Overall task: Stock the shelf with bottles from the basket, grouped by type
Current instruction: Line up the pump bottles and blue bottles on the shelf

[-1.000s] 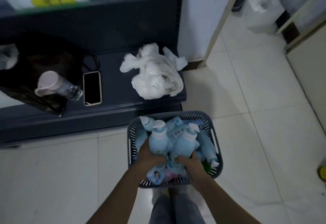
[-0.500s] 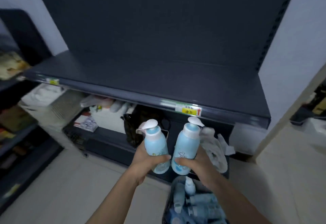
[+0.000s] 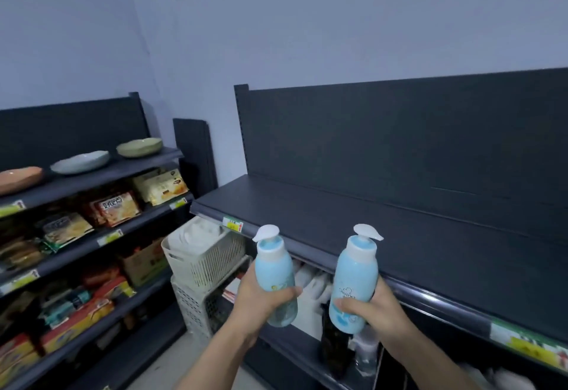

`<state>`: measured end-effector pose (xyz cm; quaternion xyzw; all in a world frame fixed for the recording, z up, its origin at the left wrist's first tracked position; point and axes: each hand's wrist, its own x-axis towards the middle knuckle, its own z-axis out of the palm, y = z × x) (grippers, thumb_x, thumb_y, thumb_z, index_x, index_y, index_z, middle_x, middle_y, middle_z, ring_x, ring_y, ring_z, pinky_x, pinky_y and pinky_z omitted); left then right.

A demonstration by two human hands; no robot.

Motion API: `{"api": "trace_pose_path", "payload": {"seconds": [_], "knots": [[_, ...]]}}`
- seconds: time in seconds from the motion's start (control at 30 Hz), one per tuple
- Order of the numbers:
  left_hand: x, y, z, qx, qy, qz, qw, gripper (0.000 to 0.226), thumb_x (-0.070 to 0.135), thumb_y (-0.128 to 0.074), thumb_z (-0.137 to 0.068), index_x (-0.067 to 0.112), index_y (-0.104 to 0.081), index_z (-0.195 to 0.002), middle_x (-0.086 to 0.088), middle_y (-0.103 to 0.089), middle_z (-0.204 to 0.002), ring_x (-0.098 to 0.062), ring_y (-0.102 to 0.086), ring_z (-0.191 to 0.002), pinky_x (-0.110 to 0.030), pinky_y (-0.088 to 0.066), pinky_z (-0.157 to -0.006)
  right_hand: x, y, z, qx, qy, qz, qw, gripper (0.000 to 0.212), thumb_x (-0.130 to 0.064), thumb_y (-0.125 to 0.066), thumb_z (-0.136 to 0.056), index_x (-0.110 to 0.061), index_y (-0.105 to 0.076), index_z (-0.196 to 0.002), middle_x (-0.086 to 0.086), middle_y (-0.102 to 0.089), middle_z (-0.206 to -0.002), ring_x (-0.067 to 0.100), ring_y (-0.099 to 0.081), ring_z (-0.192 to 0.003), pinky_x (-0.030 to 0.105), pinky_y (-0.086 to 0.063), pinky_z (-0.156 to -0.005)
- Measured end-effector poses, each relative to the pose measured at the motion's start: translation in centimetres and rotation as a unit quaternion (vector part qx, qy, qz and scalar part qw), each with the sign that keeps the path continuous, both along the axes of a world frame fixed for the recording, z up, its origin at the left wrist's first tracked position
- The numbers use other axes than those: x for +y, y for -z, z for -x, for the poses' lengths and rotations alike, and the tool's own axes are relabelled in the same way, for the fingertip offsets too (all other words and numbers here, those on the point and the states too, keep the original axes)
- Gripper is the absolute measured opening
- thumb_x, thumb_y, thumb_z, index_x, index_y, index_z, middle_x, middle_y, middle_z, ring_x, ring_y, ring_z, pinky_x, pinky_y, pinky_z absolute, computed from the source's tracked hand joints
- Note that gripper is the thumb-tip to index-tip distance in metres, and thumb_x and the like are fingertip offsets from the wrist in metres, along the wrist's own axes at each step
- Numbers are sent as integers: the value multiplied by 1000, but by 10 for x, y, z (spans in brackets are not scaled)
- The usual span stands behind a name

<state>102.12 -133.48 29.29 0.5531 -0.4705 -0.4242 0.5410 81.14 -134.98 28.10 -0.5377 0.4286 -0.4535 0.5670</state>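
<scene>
Item 1: left pump bottle, light blue, upright, our left hand wrapped round its lower body. Item 2: right pump bottle, likewise gripped low by our right hand. We hold both just before the dark shelf edge.

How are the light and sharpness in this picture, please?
Head view: dim, bluish light; the pale blue plastic pump bottle in the left hand and the matching bottle in the right hand look sharp; orange snack packets at left look soft.
</scene>
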Motion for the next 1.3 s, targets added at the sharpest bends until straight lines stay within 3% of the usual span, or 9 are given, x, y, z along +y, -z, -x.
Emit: {"api": "trace_pose_path", "payload": {"seconds": [0.2, 0.3, 0.43, 0.63, 0.8, 0.97, 1.1, 1.2, 1.3], "knots": [[-75, -20, -85, -18, -12, 19, 1000, 56, 19, -81, -42, 16, -56, -92, -3, -65, -81, -13, -61, -72, -21, -53, -60, -75, -13, -87, 13, 15, -3, 1000, 65, -9, -76, -50, -17, -50, -110, 12, -66, -90, 22, -68, -72, 28, -50, -53], [-119, -19, -115, -7, -15, 15, 1000, 53, 16, -81, -44, 13, -56, -91, -8, -64, -82, -16, -61, -72, -25, -54, -62, -119, -17, -121, 17, 17, 1, 1000, 65, -11, -74, -51, -20, -48, -110, 14, -64, -91, 18, -66, -64, 24, -48, -48], [-181, -17, -143, -19, -27, 18, 999, 57, 21, -83, -43, 15, -57, -94, -10, -67, -88, -23, -65, -79, -36, -57, -70, -181, -23, -156, 20, 24, 23, 999, 67, -12, -72, -50, -19, -48, -112, 5, -62, -99, 16, -63, -86, 26, -50, -68], [-265, -19, -174, -7, -56, 4, 998, 66, 25, -83, -43, 13, -55, -101, -11, -66, -92, -25, -65, -84, -37, -57, -71, -271, -27, -199, 20, 18, 16, 1000, 74, -13, -74, -46, -13, -48, -116, 9, -62, -98, 20, -63, -85, 29, -51, -68], [-333, -15, -199, -8, -48, -1, 999, 66, 21, -85, -46, 14, -54, -103, -9, -66, -95, -25, -64, -88, -39, -56, -76, -341, -18, -233, 33, 67, 3, 997, 87, -27, -76, -33, -14, -48, -115, 14, -63, -105, 28, -63, -94, 43, -54, -82], [-403, 2, -231, -17, -22, -7, 1000, 58, 13, -86, -57, 13, -54, -105, -8, -65, -97, -20, -63, -84, -28, -50, -65, -399, -6, -267, 35, 117, -7, 993, 68, -9, -75, -51, -16, -48, -113, 10, -62, -104, 22, -61, -92, 33, -52, -74], [-456, 7, -252, -16, 16, -14, 1000, 54, 8, -84, -62, 16, -51, -105, 0, -60, -91, -7, -56, -77, -18, -41, -56, -437, 4, -291, 41, 160, -20, 986, 65, -6, -77, -56, -17, -47, -113, 8, -61, -106, 23, -60, -97, 34, -52, -79], [-489, 8, -261, -26, 50, -7, 998, 53, 4, -84, -63, 18, -48, -100, 4, -58, -88, -4, -54, -76, -15, -40, -55, -462, 9, -303, 55, 186, -30, 981, 69, -10, -76, -52, -17, -48, -114, 11, -60, -107, 23, -60, -96, 36, -53, -79], [-520, 9, -265, -22, 55, -7, 998, 54, 6, -84, -61, 20, -49, -99, 4, -59, -89, -8, -56, -78, -18, -43, -59, -486, 9, -311, 75, 209, -38, 974, 62, -3, -76, -64, -20, -45, -115, 6, -58, -106, 20, -58, -96, 32, -51, -77]]}}
